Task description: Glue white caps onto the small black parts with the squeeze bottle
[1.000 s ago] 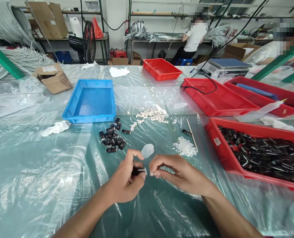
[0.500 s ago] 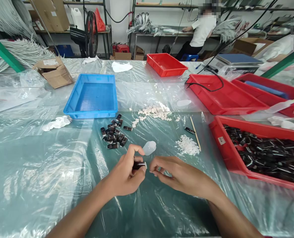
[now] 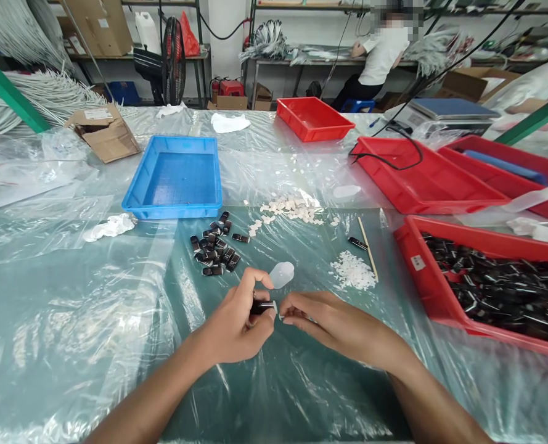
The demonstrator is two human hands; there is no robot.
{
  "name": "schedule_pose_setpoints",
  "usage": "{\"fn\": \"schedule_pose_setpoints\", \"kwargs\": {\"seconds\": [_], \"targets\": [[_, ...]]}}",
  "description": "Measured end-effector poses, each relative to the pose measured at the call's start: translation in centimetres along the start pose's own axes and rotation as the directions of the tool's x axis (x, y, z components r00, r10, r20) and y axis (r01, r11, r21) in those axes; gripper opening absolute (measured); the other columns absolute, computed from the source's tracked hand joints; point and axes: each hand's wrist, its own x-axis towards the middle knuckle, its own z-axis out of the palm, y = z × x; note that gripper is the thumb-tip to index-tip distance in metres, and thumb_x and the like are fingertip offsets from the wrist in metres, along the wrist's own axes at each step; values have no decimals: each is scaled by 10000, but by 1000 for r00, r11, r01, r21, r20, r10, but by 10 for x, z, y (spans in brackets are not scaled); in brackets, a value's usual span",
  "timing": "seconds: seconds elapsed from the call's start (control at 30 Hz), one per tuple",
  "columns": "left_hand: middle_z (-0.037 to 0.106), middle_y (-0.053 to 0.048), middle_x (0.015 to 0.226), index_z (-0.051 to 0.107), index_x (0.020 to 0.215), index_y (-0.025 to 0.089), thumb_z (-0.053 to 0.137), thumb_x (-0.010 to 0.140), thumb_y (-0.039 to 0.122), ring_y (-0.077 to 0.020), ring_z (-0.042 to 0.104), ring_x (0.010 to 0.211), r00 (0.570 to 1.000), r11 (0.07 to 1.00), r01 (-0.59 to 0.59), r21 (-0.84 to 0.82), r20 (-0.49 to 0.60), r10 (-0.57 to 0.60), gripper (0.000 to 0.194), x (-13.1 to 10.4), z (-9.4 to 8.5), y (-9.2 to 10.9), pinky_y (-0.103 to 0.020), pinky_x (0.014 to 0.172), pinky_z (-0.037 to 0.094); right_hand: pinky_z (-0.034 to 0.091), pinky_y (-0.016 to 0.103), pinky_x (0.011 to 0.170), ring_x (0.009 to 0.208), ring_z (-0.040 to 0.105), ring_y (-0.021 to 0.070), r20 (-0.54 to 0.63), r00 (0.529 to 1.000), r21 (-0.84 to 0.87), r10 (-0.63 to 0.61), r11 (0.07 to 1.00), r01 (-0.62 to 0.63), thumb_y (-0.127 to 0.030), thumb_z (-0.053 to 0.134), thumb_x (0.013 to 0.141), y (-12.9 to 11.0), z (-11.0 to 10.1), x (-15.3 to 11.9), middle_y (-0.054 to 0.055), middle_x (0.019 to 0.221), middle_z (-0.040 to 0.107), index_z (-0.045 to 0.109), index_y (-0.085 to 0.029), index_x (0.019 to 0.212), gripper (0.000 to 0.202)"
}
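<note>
On the plastic-covered table (image 3: 93,339) five containers can be made out, four red and one blue. The near red bin (image 3: 433,293) holds a mass of black pieces (image 3: 509,296), too many to count. A second red tray (image 3: 421,179) has a black cable (image 3: 394,165) across it, a third (image 3: 490,182) holds a blue roll (image 3: 507,166), and a small one (image 3: 313,117) stands at the back, right of the blue tray (image 3: 174,176). The hands are near each other but apart: the left hand (image 3: 241,327) grips one black casing (image 3: 263,306), dark, glossy and oblong with a whitish end facing right; the right hand (image 3: 324,320) pinches what looks like a tiny pale bit (image 3: 282,317). One wooden stick (image 3: 367,250) lies beside one loose black piece (image 3: 357,243) and an uncountable heap of white granules (image 3: 353,271).
</note>
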Motion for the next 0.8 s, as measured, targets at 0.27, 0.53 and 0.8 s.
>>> {"fn": "schedule_pose_setpoints", "kwargs": {"seconds": [0.27,0.53,0.8], "targets": [[350,54,729,392,1082,293,575,943,282,-119,217,539,997,997,-70,-23,-32,70,229,1,2,-9,-298,504,219,479,395,645,709,657,255,172,984,148,-36,989,10,-348,550,1012,6,-1,1,40,828,719,673,-321,932,149],[368,46,745,430,1073,304,592,932,292,-129,261,540,994,996,-84,-31,-67,81,216,0,2,-6,-293,500,247,538,428,722,804,722,273,95,994,349,-48,937,11,-330,644,990,-7,-8,-4,32,906,768,743,-375,989,109],[339,63,755,367,1101,306,550,963,257,-129,263,555,996,997,-83,-3,-23,83,234,0,2,-10,-282,514,243,488,411,693,762,601,249,-80,995,677,66,736,5,-387,789,894,-10,9,4,44,829,677,776,-318,852,81]]}}
